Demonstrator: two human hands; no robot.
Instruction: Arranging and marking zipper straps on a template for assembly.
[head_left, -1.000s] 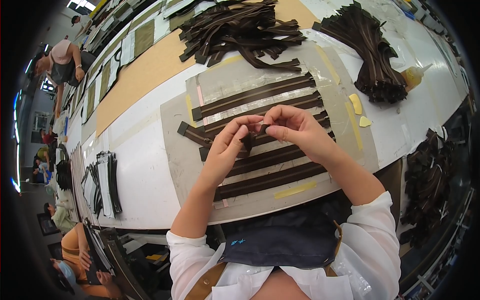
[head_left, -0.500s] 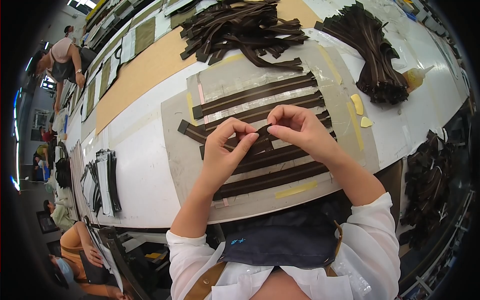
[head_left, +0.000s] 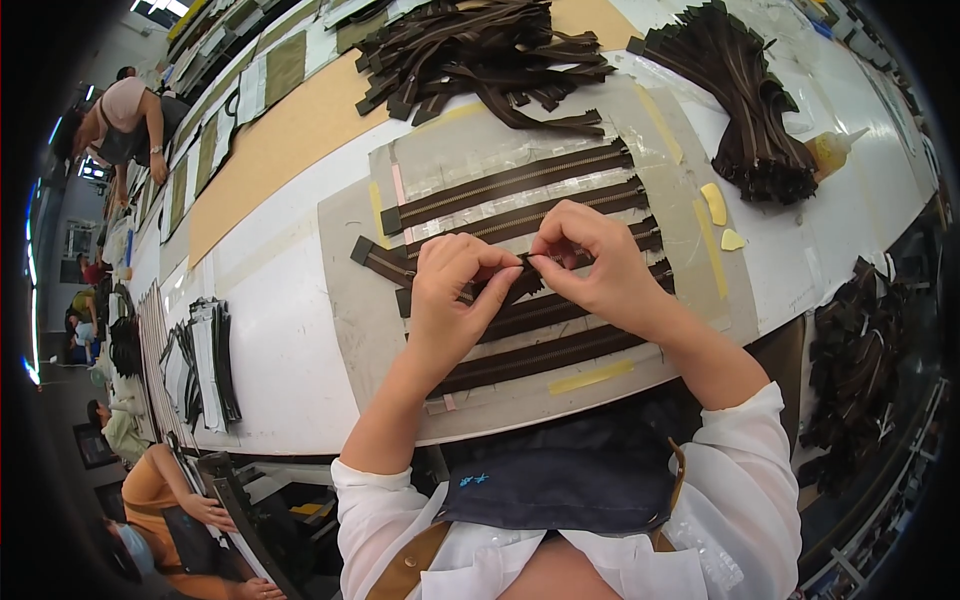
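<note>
My left hand (head_left: 450, 290) and my right hand (head_left: 598, 268) meet over a grey board (head_left: 350, 310), thumbs and forefingers pinched together on the end of a dark brown zipper. Its tape (head_left: 523, 286) hangs just below the fingertips; the very tip is mostly hidden by them. A slanted zipper end (head_left: 385, 262) with a black tab sticks out left of my left hand, perhaps the same zipper. Several brown zippers with brass-coloured teeth lie in rows on the board, such as the far one (head_left: 510, 187) and the near one (head_left: 545, 360), partly under my hands.
A loose heap of zippers (head_left: 470, 60) lies beyond the board. Right of it are a tied zipper bundle (head_left: 745, 110), a bottle with yellowish liquid (head_left: 832, 152) and yellow pieces (head_left: 713, 203). Stacked fabric strips (head_left: 208, 360) lie left. More zippers (head_left: 855, 350) hang at right. Other people work at left.
Both hands have shifted slightly left and closer together at the pinched zipper end. Less of the tape shows beneath the right fingers. At left, other people have moved their arms.
</note>
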